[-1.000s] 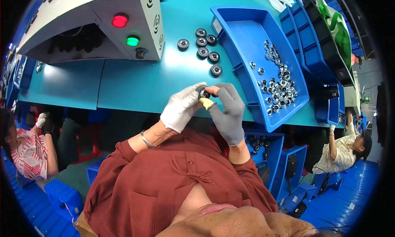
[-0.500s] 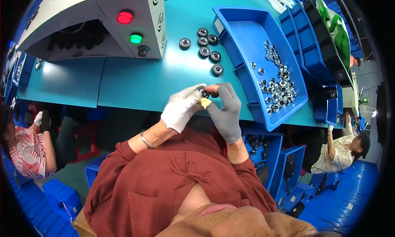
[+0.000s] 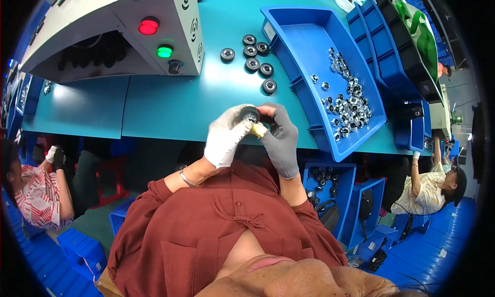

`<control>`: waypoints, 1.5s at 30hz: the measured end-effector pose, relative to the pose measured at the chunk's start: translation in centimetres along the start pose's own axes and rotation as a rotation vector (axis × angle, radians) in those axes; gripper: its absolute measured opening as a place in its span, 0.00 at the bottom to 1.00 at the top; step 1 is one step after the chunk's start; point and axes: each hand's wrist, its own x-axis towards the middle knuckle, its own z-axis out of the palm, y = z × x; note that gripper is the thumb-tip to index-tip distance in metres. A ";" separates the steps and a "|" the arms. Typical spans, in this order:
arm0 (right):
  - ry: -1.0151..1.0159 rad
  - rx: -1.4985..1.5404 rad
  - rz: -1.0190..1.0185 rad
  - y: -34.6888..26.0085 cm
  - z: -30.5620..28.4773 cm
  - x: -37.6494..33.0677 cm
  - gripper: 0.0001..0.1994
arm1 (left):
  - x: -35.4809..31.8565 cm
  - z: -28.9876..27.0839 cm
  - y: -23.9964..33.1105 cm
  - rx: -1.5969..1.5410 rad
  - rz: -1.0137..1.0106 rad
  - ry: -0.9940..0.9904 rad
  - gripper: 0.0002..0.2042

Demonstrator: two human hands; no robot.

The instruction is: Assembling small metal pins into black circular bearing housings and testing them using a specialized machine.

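My left hand (image 3: 224,137), in a white glove, pinches a small black toy-like wheel (image 3: 250,113) with a shiny hub, just off the table's near edge. My right hand (image 3: 283,145), in a grey glove, is closed against the wheel's right side, its bare index fingertip at the tyre. A yellow piece (image 3: 259,129) sits at the right thumb tip; whether it is a finger cover or loose is unclear. Something dark shows under the right fingers, too hidden to name. Beyond the hands, several similar wheels (image 3: 252,65) lie on the green table (image 3: 170,104).
A blue tray (image 3: 299,73) of shiny hubs (image 3: 353,109) stands to the right. Far left is a white machine (image 3: 118,11) with red and green lights. Below the table edge sits a blue bin (image 3: 343,176) with black wheels. Co-workers sit at left (image 3: 41,194) and right (image 3: 425,189).
The wheel has turned in my fingers, so more of its black tyre shows. My left hand has come more upright around it. The view has shifted slightly.
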 end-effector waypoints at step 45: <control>-0.059 0.104 -0.096 0.1 0.4 -1.6 0.17 | -2.1 -0.2 1.5 0.273 0.132 -0.022 0.08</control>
